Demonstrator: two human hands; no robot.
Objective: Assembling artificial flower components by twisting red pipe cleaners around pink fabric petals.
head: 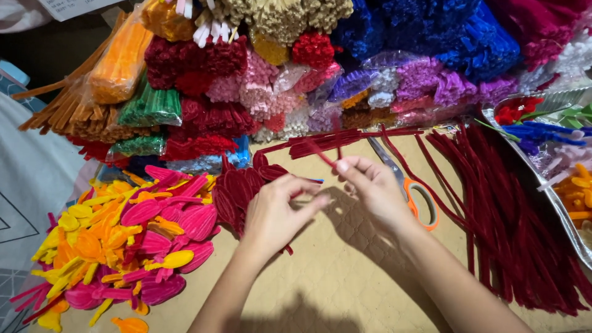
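1. Head view: left hand (274, 213) and right hand (370, 185) each pinch one dark red fuzzy pipe cleaner (320, 154) above the tan quilted surface (345, 271).
2. Bending appears underway; the next move likely needs firm fingertip grip.
3. Orange-handled scissors (413, 191) lie just beside.

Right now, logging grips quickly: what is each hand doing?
Left hand: pinched shut on the dark red pipe cleaner.
Right hand: pinched shut on it too.

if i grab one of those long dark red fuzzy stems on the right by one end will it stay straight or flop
Probably droops a little: the dark red stems are long, thin and already lie in loose curves. Likely very light, being slim and fuzzy. The one between the left hand and right hand keeps its bend, so it likely holds shape.
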